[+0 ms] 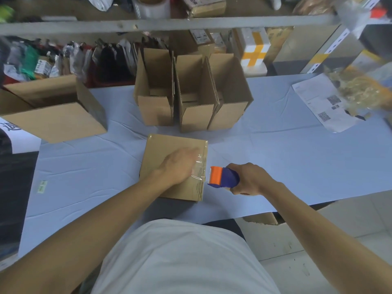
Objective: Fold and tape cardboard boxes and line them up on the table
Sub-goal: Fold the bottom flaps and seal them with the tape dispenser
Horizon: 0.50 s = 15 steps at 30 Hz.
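**Cardboard box under taping: condition and hazards**

Cardboard box: closed, lying flat on the pale blue table, centre of the frame, just in front of the person. Clear tape is seen laid along its right edge, wrinkled and glossy, apparently running down over the side.

Left hand: laid flat on the box top, fingers straight and spread, pressed onto the tape near the right edge. Nothing is gripped.

Right hand: curled round the blue and orange tape dispenser, held just beside the box's right edge, orange end towards the box. Whether the strip is already cut cannot be told.

Finished boxes: three, upright with open tops, set side by side and touching in a row at upper centre of the frame. A larger open carton is placed at the left, and printed papers at the right.

Hazards, as judged:
- Creases in the tape may be locked in if the strip is pressed down unevenly; a weak seam would result.
- If the strip is uncut and the dispenser is pulled away at a slant, the tape may be torn raggedly or lifted off the cardboard.
- The box may be slid across the smooth table covering if the left hand's pressure is eased during the pull.
- Fingers near the dispenser's cutting end may be nicked.
- The row behind may be knocked out of line when this box is added.
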Tool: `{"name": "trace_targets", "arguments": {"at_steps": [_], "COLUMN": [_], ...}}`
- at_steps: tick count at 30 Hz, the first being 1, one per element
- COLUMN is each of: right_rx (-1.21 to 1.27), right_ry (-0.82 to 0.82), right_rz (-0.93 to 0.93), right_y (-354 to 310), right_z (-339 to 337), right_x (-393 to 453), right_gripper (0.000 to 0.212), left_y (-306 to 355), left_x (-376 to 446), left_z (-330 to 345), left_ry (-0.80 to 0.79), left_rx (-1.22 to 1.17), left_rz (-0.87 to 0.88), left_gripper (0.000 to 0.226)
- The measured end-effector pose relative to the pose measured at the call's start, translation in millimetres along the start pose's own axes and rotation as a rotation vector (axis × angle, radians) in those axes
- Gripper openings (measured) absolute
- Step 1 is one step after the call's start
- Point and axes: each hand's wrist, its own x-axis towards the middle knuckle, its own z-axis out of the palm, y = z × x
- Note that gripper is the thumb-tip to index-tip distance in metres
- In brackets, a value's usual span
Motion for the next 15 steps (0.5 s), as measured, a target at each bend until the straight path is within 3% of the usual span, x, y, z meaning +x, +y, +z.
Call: {"name": "trace_targets", "arguments": {"at_steps": [2,4,9,15], "right_rx": [-0.009,-0.013,-0.174,0.002], "right_ry": [-0.021,-0.048,-0.165,0.146], "right_rz": [-0.004,0.014,0.138,0.260], "right_y": [-5.1,-10.9,-21.5,5.2], "right_z": [-0.3,-2.6,-3.9,-15.9], "right_x": [4.2,10.7,20.4,9.9], "right_gripper": [0.057,0.053,0.049,0.062], "left_y": [-4.4,-8.3,-4.2,7.0], "left_x": [-6.2,-5.0,1.7,0.1], "left_z": [5.1,7.8,6.5,15.8], "left_ry": [-0.065,-0.083,-0.182,-0.265], "left_rx": [-0.007,0.038,0.026,0.099], "left_rz": [0.278,0.359,0.266,0.165], "left_gripper": [0.032,0.044,0.036,0.011]}}
